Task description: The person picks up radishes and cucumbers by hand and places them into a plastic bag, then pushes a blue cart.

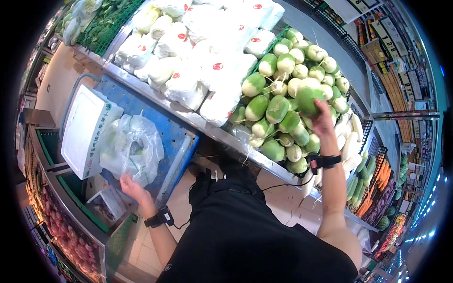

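A large green-and-white radish (309, 97) is in my right hand (322, 118), whose fingers lie on its lower right side, above a heap of similar radishes (277, 109) on the display stand. My left hand (132, 187) is at the lower edge of a clear plastic bag (132, 148) with pale green produce inside, its fingers against the film. The bag rests on a blue flatbed cart (173, 136), beside a white foam box (83, 131). Each wrist wears a black strap with a small device.
White-wrapped cabbages (191, 67) fill the stand left of the radishes. Long white radishes (351, 150), cucumbers (361, 177) and carrots (383, 175) lie to the right. The stand's metal edge (219, 136) runs before me. A shelf of red onions (67, 230) is at the lower left.
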Action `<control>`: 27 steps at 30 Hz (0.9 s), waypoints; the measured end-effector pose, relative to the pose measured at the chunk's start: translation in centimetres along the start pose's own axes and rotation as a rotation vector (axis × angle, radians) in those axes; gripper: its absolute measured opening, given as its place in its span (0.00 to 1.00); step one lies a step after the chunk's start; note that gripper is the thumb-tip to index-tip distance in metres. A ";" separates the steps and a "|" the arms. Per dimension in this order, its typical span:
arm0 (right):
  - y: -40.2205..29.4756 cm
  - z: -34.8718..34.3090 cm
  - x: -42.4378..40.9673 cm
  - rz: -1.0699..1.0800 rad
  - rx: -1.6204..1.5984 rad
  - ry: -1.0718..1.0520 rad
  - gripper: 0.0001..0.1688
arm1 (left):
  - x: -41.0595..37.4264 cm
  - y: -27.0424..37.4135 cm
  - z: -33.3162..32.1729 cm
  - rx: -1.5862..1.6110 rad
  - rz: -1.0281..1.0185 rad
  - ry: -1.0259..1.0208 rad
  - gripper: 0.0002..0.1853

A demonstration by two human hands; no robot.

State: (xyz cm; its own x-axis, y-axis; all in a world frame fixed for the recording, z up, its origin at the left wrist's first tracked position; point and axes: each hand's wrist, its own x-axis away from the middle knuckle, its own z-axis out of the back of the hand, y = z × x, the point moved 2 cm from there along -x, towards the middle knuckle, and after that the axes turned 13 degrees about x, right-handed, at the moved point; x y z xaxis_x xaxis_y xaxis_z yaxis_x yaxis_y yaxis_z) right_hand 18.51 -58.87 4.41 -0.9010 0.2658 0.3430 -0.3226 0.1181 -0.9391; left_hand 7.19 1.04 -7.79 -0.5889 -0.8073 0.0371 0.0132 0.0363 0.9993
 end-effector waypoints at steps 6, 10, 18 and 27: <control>-8.8 8.8 -4.8 0.623 1.560 0.368 0.45 | 0.4 0.5 -0.1 0.025 -0.005 0.115 0.13; -9.0 14.8 -10.2 0.623 1.788 0.121 0.41 | 1.4 2.3 -0.1 -0.067 -0.021 0.197 0.14; -3.6 21.4 -14.8 0.485 1.849 0.325 0.41 | 0.9 2.2 0.9 -0.097 -0.060 0.244 0.15; -8.6 13.6 -12.5 0.823 1.547 0.334 0.28 | -0.7 2.4 2.5 -0.313 -0.141 0.314 0.12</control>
State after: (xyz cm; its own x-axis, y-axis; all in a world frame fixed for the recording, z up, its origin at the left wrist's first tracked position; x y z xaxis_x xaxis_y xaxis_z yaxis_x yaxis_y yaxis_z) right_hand 28.54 -76.22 7.91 -0.9269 -0.0259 -0.3745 0.0070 -0.9986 0.0516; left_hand 5.60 3.12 -5.47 -0.3294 -0.9329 -0.1457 0.2220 -0.2266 0.9484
